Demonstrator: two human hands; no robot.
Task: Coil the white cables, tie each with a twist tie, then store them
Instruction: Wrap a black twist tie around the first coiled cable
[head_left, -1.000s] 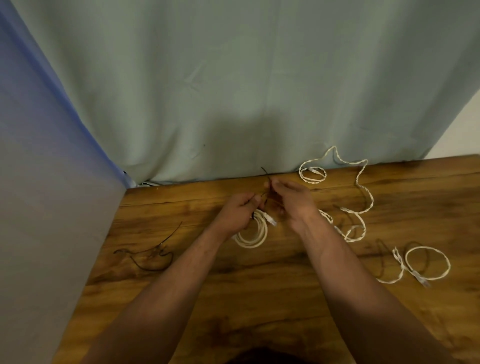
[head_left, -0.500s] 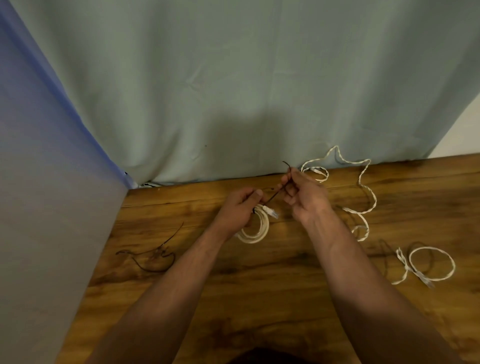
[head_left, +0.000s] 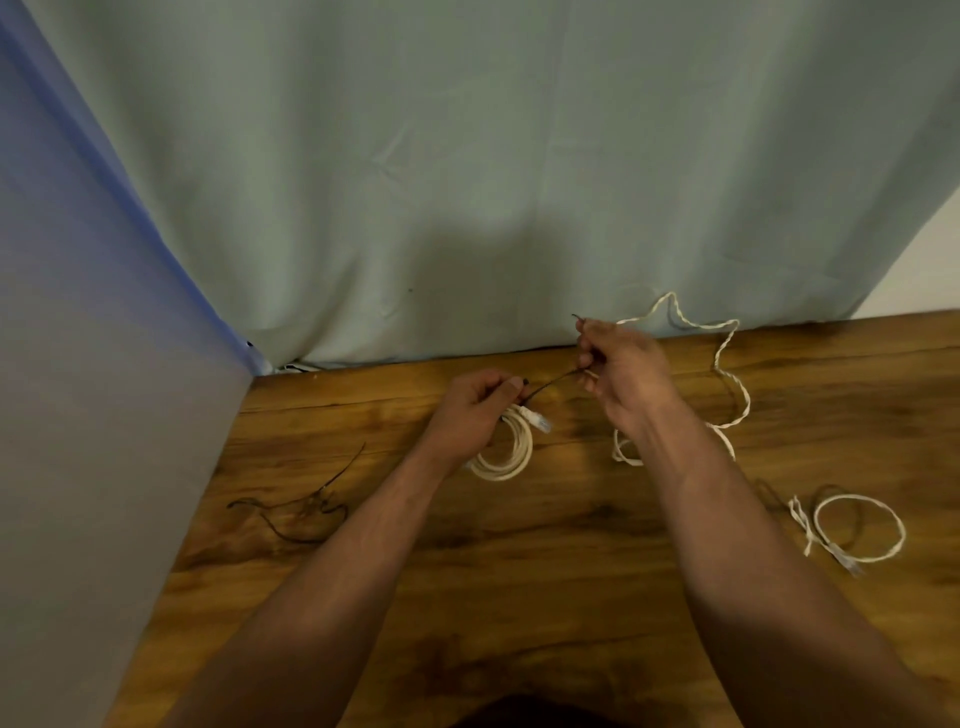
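behind, wooden table (head_left: 519, 597), green curtain (head_left: 467, 156)

Two bare forearms stretched forward, left hand (head_left: 470, 410) low with fingers curled, right hand (head_left: 623, 379) slightly higher and farther out, both pinching one twist tie (head_left: 550, 383) taut between them.

Dim, soft light; my shadow darkens the curtain (head_left: 493, 156) ahead. Whole frame slightly blurred; wide-angle bowing at the edges.
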